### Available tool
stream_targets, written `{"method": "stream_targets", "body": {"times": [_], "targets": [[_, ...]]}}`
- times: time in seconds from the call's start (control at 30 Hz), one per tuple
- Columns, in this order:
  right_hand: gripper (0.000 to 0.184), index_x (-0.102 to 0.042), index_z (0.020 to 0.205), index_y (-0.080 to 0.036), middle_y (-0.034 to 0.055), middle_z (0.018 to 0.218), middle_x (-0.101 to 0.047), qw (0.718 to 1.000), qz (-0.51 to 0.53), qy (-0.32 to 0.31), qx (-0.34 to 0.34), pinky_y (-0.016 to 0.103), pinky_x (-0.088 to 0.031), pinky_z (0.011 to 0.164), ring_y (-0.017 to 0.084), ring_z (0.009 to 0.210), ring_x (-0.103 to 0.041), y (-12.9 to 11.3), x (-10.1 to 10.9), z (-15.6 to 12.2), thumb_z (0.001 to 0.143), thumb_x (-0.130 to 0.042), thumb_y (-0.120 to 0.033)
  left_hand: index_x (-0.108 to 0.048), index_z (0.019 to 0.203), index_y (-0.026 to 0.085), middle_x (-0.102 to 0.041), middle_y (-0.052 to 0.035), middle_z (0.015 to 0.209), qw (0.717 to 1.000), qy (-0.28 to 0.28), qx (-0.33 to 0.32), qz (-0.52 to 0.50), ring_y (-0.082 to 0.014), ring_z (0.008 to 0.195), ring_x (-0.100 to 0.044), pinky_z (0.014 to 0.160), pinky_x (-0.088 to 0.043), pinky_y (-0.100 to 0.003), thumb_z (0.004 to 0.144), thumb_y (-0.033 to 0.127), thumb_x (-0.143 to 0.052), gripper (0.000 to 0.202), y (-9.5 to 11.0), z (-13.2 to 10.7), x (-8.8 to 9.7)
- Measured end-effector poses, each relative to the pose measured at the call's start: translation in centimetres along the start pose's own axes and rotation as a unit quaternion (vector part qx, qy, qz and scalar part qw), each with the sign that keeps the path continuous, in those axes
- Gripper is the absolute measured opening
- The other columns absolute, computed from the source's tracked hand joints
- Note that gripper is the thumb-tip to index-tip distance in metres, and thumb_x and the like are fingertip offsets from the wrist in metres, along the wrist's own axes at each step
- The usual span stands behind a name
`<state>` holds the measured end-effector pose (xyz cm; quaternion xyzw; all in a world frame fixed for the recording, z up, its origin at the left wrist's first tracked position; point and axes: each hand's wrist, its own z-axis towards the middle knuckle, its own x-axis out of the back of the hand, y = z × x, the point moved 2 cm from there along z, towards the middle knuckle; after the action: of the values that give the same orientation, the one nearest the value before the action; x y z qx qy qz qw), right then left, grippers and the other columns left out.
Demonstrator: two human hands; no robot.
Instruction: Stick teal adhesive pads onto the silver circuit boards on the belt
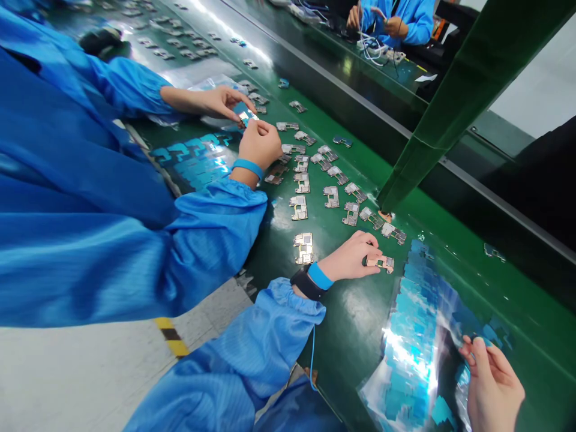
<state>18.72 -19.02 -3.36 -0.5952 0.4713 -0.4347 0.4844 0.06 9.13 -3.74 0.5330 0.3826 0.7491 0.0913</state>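
My left hand [353, 257], with a blue band and a black band at its wrist, grips a small phone circuit board [386, 263] between thumb and fingers, just above the green tabletop. On the right, my right hand [494, 378] has thumb and fingertips pinched together. Whatever lies between them is too small to make out. A clear sheet bearing rows of blue film pieces [411, 318] lies between my two hands. Close to my left hand, one circuit board [303, 248] rests on the table, and several more [330, 197] are scattered beyond it.
At my left, a co-worker's hands [258, 144] hold a board with blue film, above another blue film sheet [193, 159]. A slanted green post [432, 132] rises from the table [351, 318]. Across a dark divider, another person [405, 24] handles white cables [371, 51].
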Motion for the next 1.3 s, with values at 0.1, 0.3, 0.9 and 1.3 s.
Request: {"method": "stream_targets", "body": {"times": [0.1,0.3,0.9,1.3], "targets": [[0.045,-0.069,0.078,-0.014,-0.0022,0.065,-0.071,1.000,0.010,-0.009,0.007,0.012,-0.057,0.067,0.007,0.059,-0.066,0.1,0.1,0.1,0.049,-0.093,-0.038,-0.071,0.106,0.015,-0.062,-0.0097,0.109,1.000,0.009,-0.006,0.021,-0.0252,0.105,-0.055,0.096,-0.047,-0.036,0.072,0.041,-0.080,0.043,0.2,0.0,0.0],[0.037,-0.069,0.079,-0.013,-0.0015,0.065,-0.070,0.999,0.013,-0.034,0.014,0.014,-0.056,0.067,0.007,0.061,-0.067,-0.1,-0.3,0.0,0.057,-0.091,-0.033,-0.056,0.128,0.011,-0.054,-0.0169,0.134,0.995,0.057,-0.002,0.082,-0.0280,0.124,-0.048,0.107,-0.035,-0.045,0.096,0.023,-0.050,0.035,1.4,3.5,-0.7],[0.033,-0.068,0.079,-0.013,0.0001,0.071,-0.071,0.999,0.020,-0.029,0.037,0.019,-0.056,0.062,0.009,0.060,-0.066,-0.9,0.4,0.0,0.061,-0.088,-0.032,-0.066,0.095,0.015,-0.068,-0.0027,0.082,0.990,0.087,0.093,0.059,-0.0158,0.075,-0.065,0.075,-0.053,-0.033,0.098,0.032,-0.049,0.025,-1.4,5.7,1.0],[0.039,-0.068,0.079,-0.014,-0.0004,0.069,-0.070,0.999,0.026,-0.017,0.032,0.019,-0.057,0.061,0.009,0.060,-0.065,-1.3,0.3,-0.3,0.055,-0.091,-0.033,-0.063,0.094,0.012,-0.060,-0.0136,0.106,0.981,0.092,0.121,0.122,-0.0270,0.098,-0.059,0.085,-0.050,-0.044,0.087,0.024,-0.062,0.014,1.5,3.7,-2.4]]}}
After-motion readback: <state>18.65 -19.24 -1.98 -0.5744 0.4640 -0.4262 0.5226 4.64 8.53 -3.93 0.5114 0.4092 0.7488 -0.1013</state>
